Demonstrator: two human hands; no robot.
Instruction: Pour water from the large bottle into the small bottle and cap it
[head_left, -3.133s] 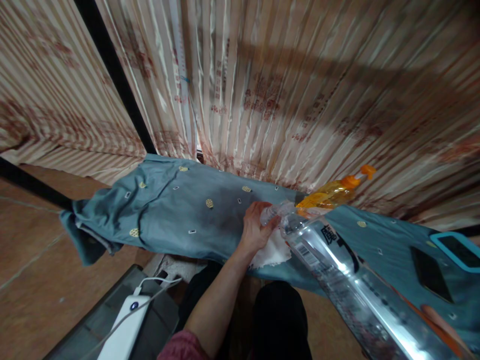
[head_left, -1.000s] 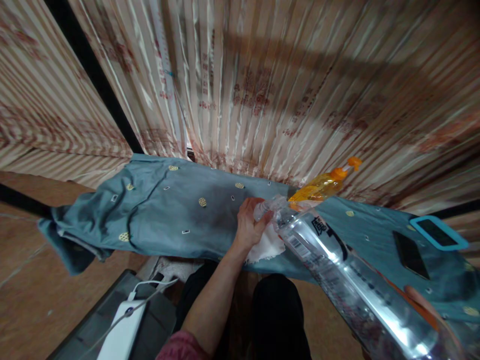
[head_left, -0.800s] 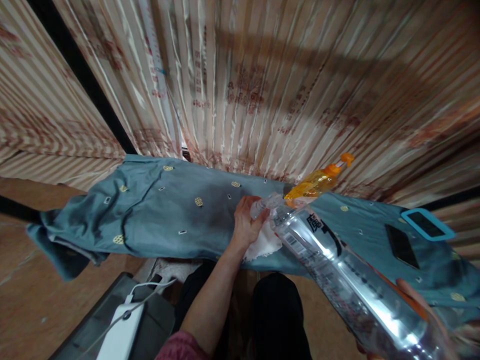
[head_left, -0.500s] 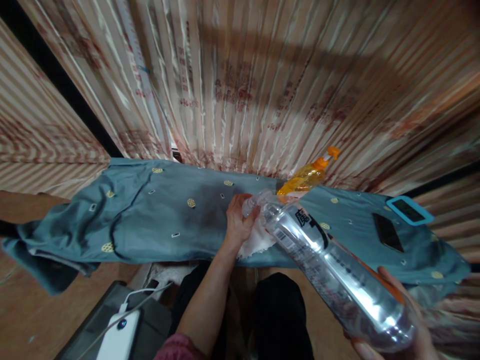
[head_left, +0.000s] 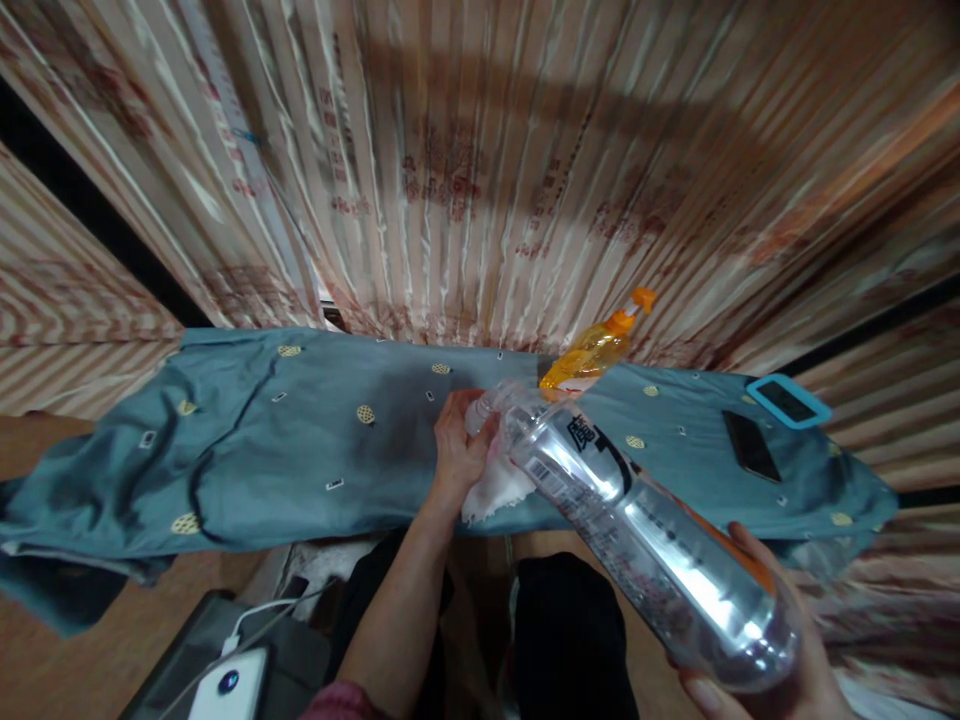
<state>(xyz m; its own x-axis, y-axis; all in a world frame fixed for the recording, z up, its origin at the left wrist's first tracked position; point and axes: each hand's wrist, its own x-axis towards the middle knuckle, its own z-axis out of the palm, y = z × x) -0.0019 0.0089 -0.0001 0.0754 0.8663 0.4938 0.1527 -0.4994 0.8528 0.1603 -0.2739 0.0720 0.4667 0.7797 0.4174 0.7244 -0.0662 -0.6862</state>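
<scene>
Filling the upper half of the frame, a striped, pleated curtain (head_left: 480, 180) with reddish floral prints hangs beyond your work. Across the middle stretches a teal sheet (head_left: 300, 450) patterned with yellow pineapples, its left end bunched in folds at the left edge of the frame. Your clear plastic bottle (head_left: 637, 545) slants right of centre above the sheet, its neck toward the middle of the frame and its base at the lower right; it wears a silvery label with black characters, an orange patch and a barcode. Your black trousers (head_left: 574, 640) show at bottom centre, and a dark grey box (head_left: 296, 650) sits at the lower left. Your right hand (head_left: 799, 655) is partly open and curved around the bottle's base, supporting it at the lower right. Your left hand (head_left: 461, 445) closes around the neck, thumb on the near side. Behind that end, an orange-yellow pump bottle (head_left: 591, 355) leans to the right in view. A white power bank (head_left: 232, 690) with a plugged-in cable rests on the box. White cloth (head_left: 499, 490) lies below your left hand; you cannot tell whether they touch. At the right, a blue-framed device (head_left: 789, 402) lies just beside a black smartphone (head_left: 752, 445).
</scene>
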